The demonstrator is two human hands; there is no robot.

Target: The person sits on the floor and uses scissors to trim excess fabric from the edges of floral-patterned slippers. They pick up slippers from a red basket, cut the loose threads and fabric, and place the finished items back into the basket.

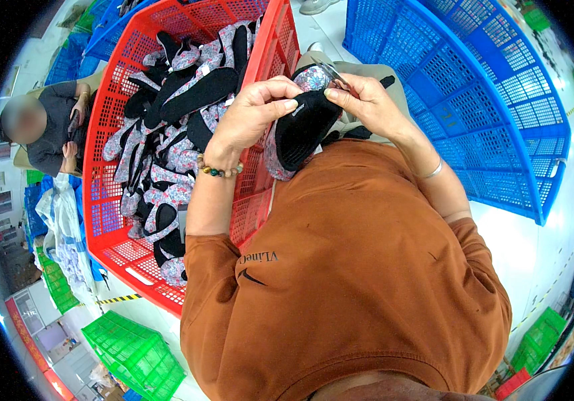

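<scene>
Beside a red crate (275,57), a floral slipper (303,137) is pinched at two spots

In front of me, someone in a brown shirt (353,267) holds the slipper near the waist, its black lining showing. The left hand (260,107) grips its upper edge between thumb and fingers; the right hand (363,100) pinches the edge farther right, metal scissors (332,72) jutting from it. On the lining sits a pale label (298,107), its writing too small to read; a white tag (317,150) pokes out lower. Dark lettering (258,256) and a curved logo (252,277) mark the shirt. Matching slippers (200,93) fill the red crate, left of the held one; blue crates (447,113) stand right. Farther left is another person (53,127) in dark clothes.
</scene>
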